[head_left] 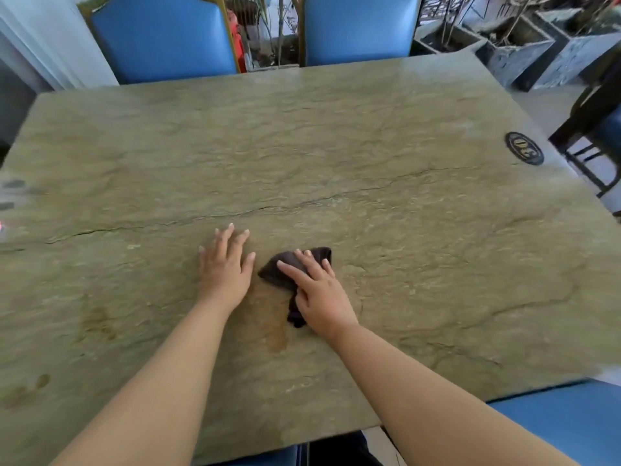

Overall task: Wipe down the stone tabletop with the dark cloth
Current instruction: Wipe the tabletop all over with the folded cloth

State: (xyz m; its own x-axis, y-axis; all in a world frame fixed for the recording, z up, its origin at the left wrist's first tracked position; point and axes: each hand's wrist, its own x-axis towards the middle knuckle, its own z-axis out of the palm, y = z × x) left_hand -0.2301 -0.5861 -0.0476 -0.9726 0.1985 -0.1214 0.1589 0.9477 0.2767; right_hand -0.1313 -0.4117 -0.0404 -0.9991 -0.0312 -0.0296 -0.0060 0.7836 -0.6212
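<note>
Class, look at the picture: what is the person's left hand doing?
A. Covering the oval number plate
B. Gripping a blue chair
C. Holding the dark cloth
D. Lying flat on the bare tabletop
D: the left hand lies flat, fingers spread, on the tabletop, beside the dark cloth that is under the right hand.

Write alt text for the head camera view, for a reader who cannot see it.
A person's right hand presses a crumpled dark cloth onto a greenish stone tabletop, while the left hand rests flat beside it. Brownish stains mark the stone near the cloth, and blue chairs stand at the far edge.
</note>
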